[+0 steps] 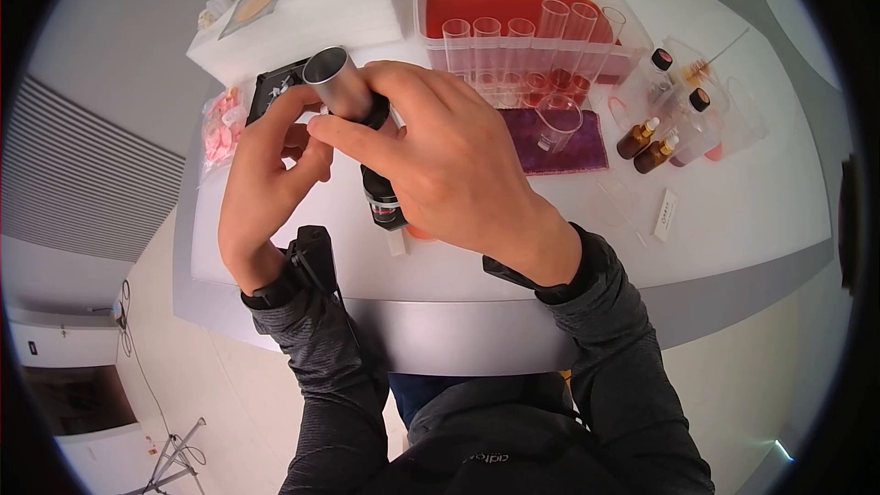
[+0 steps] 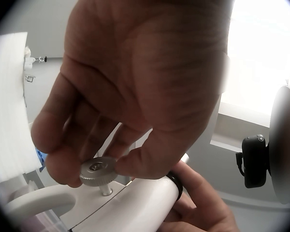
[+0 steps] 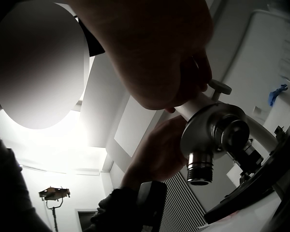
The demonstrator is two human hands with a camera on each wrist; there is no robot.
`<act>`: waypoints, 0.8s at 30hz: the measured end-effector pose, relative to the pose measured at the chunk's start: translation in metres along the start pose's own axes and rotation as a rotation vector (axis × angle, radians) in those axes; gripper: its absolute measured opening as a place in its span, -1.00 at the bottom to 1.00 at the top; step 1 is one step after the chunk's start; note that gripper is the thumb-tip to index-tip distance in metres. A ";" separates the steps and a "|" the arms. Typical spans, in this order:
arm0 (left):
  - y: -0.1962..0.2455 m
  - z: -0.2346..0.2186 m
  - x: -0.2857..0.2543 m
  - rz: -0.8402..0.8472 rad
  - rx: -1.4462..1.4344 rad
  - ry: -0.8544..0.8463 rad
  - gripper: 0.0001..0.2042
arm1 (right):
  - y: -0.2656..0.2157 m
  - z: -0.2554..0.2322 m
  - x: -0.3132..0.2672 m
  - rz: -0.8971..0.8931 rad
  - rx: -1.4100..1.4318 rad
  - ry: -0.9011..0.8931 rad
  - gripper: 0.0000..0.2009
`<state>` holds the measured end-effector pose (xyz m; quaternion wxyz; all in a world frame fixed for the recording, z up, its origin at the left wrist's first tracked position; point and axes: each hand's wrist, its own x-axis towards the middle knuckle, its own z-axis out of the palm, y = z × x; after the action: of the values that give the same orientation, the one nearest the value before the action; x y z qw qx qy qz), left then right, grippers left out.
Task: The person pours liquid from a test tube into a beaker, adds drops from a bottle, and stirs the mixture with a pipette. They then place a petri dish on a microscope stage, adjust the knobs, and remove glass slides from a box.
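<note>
A microscope with a silver tube (image 1: 332, 82) and black lower parts stands between the hands in the head view. My left hand (image 1: 270, 170) pinches a knurled metal knob (image 2: 97, 170) between thumb and fingers, as the left wrist view shows, beside a white curved arm (image 2: 41, 199). My right hand (image 1: 454, 160) grips the microscope's head around the tube, its fingers partly hidden. In the right wrist view, the objective turret (image 3: 227, 128) and a downward-facing objective (image 3: 199, 169) hang over the black stage (image 3: 253, 176).
Behind stands a plastic tub (image 1: 527, 14) of red liquid, with several clear tubes (image 1: 520, 46) in front. A purple mat (image 1: 587, 151), brown dropper bottles (image 1: 639, 137) and black-capped bottles (image 1: 692, 124) are to the right. White foam (image 1: 302, 27) and a pink-filled bag (image 1: 223, 124) lie left.
</note>
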<state>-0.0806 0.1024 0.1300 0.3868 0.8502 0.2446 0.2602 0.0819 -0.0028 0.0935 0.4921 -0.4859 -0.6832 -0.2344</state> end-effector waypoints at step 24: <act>-0.003 0.000 0.001 0.033 0.063 0.031 -0.68 | 0.000 -0.001 0.001 -0.008 -0.001 -0.006 -0.57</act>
<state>-0.0801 0.1045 0.1280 0.3516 0.8617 0.2448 0.2720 0.0825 -0.0035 0.0953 0.4890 -0.4842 -0.6863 -0.2352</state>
